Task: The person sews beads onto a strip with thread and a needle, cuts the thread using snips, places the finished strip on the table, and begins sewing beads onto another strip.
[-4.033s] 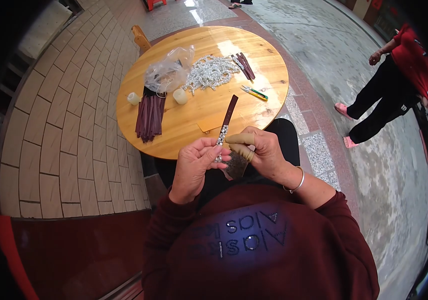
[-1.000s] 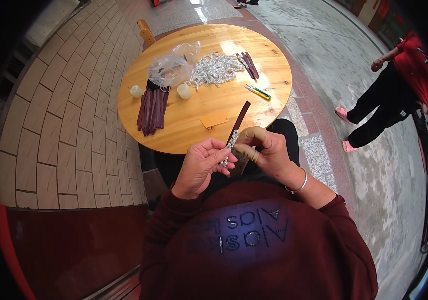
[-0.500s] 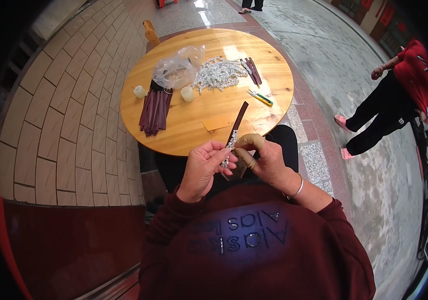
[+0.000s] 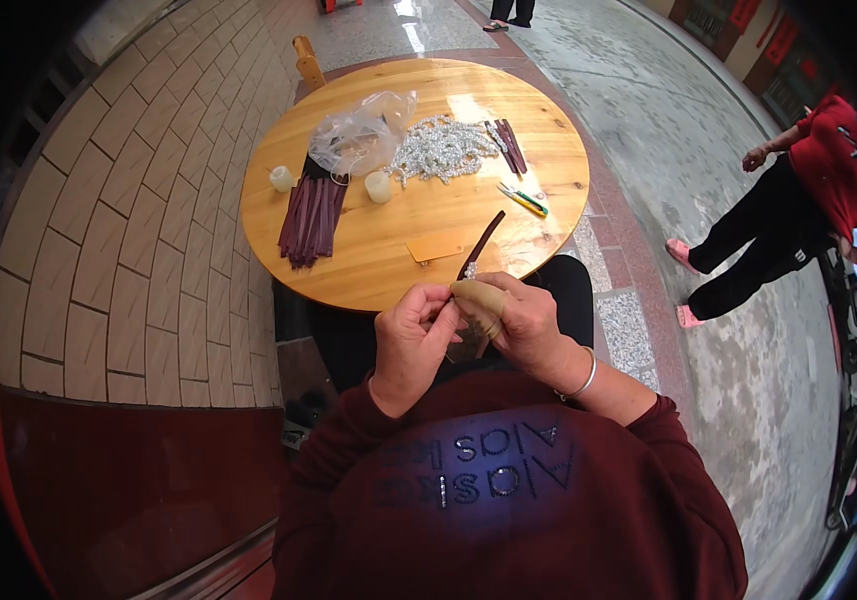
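Observation:
A dark maroon strip (image 4: 487, 238) rises from between my hands, with silver beads (image 4: 470, 270) along its lower part. My left hand (image 4: 415, 335) pinches the strip near its beaded section, which the fingers mostly hide. Against it, my right hand (image 4: 527, 322) is closed, wearing tan finger covers on the thumb and forefinger. Whatever those fingertips pinch is too small or too covered to make out. Both hands are just off the near edge of the round wooden table (image 4: 349, 285).
On the table lie a bundle of maroon strips (image 4: 313, 222), a clear plastic bag (image 4: 357, 135), a heap of silver bead strings (image 4: 441, 150), more strips (image 4: 511, 147), thread snips (image 4: 524, 201), an orange card (image 4: 436, 247) and two white spools (image 4: 378, 187), (image 4: 282, 179). A person in red (image 4: 799, 190) stands at right.
My right hand has moved left and up over the beaded part, closing against my left fingers. More of the beads are now covered, and the strip's free end leans further right.

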Motion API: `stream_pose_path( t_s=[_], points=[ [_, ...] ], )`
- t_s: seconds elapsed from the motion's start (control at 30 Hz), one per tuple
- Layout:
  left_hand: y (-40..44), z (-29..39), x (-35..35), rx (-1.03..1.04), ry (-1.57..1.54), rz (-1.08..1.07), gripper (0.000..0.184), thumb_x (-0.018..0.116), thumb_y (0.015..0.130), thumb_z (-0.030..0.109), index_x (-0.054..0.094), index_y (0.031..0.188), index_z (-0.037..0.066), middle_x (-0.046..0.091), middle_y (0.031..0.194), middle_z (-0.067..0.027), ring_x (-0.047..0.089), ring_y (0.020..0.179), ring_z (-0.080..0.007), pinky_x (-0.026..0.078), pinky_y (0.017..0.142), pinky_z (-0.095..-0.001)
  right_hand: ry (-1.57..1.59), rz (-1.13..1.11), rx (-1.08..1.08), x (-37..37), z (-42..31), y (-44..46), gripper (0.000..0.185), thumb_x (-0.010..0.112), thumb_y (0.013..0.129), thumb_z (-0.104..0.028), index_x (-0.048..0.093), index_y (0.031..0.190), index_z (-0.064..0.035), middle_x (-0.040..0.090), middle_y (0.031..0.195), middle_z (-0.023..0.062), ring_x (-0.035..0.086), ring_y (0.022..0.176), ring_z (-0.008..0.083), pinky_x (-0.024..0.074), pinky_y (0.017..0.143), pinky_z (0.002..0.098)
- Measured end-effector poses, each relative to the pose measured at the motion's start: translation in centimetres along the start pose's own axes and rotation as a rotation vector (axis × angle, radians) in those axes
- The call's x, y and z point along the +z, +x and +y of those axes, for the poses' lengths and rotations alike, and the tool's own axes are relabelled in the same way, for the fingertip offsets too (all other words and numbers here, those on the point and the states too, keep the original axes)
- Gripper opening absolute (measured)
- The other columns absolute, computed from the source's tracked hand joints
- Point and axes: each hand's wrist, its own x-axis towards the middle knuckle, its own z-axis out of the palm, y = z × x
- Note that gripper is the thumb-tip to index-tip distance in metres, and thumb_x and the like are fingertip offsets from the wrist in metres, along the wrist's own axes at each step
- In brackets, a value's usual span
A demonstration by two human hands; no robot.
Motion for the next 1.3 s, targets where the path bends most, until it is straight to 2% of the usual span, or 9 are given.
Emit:
stream_pose_path(
  t_s=[0.17, 0.27, 0.43, 0.47, 0.5, 0.6, 0.83, 1.07, 1.3],
  points=[
    [0.4, -0.7, -0.1, 0.227, 0.284, 0.105, 0.011, 0.06, 0.084, 0.002, 0.058, 0.094, -0.002, 0.066, 0.073, -0.0102, 0.065, 0.062, -0.0125, 0.051, 0.055, -0.0247, -0.135, 0.003, 0.004, -0.4, -1.4, 0.8, 0.017, 0.07, 0.077, -0.009, 0.065, 0.092, -0.0027, 0.052, 0.077, 0.0074, 0.058, 0.067, 0.0168, 0.0481, 0.054, 0.0239],
    [1.0, -0.9, -1.3, 0.176, 0.411, 0.116, 0.013, 0.055, 0.088, 0.001, 0.057, 0.099, -0.006, 0.066, 0.077, -0.0072, 0.062, 0.066, -0.0086, 0.051, 0.058, -0.0206, 0.269, 0.112, -0.128, -1.7, -3.4, 1.7, 0.012, 0.068, 0.077, -0.002, 0.063, 0.087, -0.0012, 0.053, 0.1, 0.0138, 0.051, 0.056, 0.012, 0.0432, 0.049, 0.0226],
    [1.4, -2.0, -6.3, 0.112, 0.426, 0.27, 0.015, 0.056, 0.088, 0.004, 0.058, 0.099, -0.006, 0.066, 0.077, -0.008, 0.062, 0.064, -0.0085, 0.051, 0.057, -0.0209, 0.861, 0.459, 0.108, -15.5, -6.4, 7.1, 0.025, 0.037, 0.098, -0.014, 0.044, 0.117, 0.0008, 0.046, 0.063, 0.0063, 0.05, 0.049, 0.0106, 0.0435, 0.045, 0.0206],
    [1.2, -2.5, -7.6, 0.102, 0.426, 0.307, 0.015, 0.056, 0.088, 0.004, 0.058, 0.099, -0.006, 0.066, 0.078, -0.0082, 0.061, 0.064, -0.0088, 0.051, 0.056, -0.0211, 1.059, 0.37, 0.046, -22.1, -4.2, 6.8, 0.029, 0.041, 0.097, -0.017, 0.051, 0.115, 0.003, 0.051, 0.067, 0.0077, 0.054, 0.054, 0.0139, 0.0474, 0.05, 0.0238],
    [0.9, -2.7, -8.8, 0.089, 0.425, 0.346, 0.015, 0.056, 0.088, 0.004, 0.058, 0.099, -0.006, 0.066, 0.079, -0.0084, 0.061, 0.064, -0.0091, 0.051, 0.056, -0.0212, 1.194, 0.315, -0.137, -23.9, -4.7, 8.2, 0.018, 0.044, 0.094, -0.015, 0.045, 0.081, -0.0031, 0.041, 0.068, -0.0004, 0.046, 0.061, 0.0091, 0.0363, 0.056, 0.0223],
    [0.0, -3.3, -11.8, 0.06, 0.453, 0.446, 0.015, 0.056, 0.087, 0.004, 0.059, 0.099, -0.004, 0.066, 0.078, -0.0093, 0.063, 0.065, -0.0117, 0.052, 0.055, -0.0231, 0.071, 0.738, -0.22, -40.1, -2.9, 5.9, 0.013, 0.046, 0.092, -0.005, 0.046, 0.08, -0.0016, 0.038, 0.066, -0.0014, 0.047, 0.061, 0.0105, 0.0406, 0.058, 0.0234],
    [-1.3, -5.4, -15.6, 0.041, 0.53, 0.56, 0.014, 0.055, 0.088, 0.006, 0.06, 0.097, -0.003, 0.066, 0.077, -0.009, 0.063, 0.063, -0.0122, 0.052, 0.054, -0.0241, -0.062, 1.374, -0.115, -57.1, -0.5, -3.4, 0.011, 0.049, 0.093, -0.008, 0.051, 0.092, 0.0025, 0.044, 0.07, 0.0007, 0.049, 0.064, 0.0112, 0.0429, 0.063, 0.0248],
    [-0.4, -3.4, -12.1, -0.232, -0.21, 0.26, 0.019, 0.056, 0.09, 0.011, 0.058, 0.1, -0.005, 0.063, 0.078, -0.0078, 0.06, 0.062, -0.0094, 0.049, 0.052, -0.0196, -0.062, 1.347, -0.007, -46.8, 2.3, 0.6, 0.022, 0.051, 0.093, -0.011, 0.055, 0.105, 0.0067, 0.05, 0.074, 0.0028, 0.051, 0.067, 0.0119, 0.0452, 0.068, 0.0261],
    [0.6, 0.5, -6.6, -0.31, -0.446, -0.006, 0.02, 0.057, 0.09, 0.012, 0.057, 0.103, -0.003, 0.064, 0.079, -0.0081, 0.062, 0.064, -0.0097, 0.049, 0.051, -0.0181, 0.545, 0.341, 0.403, -15.4, 2.0, 5.8, 0.023, 0.052, 0.092, -0.009, 0.059, 0.108, 0.0073, 0.053, 0.072, 0.0009, 0.044, 0.057, 0.0052, 0.038, 0.051, 0.0208]
  ],
)
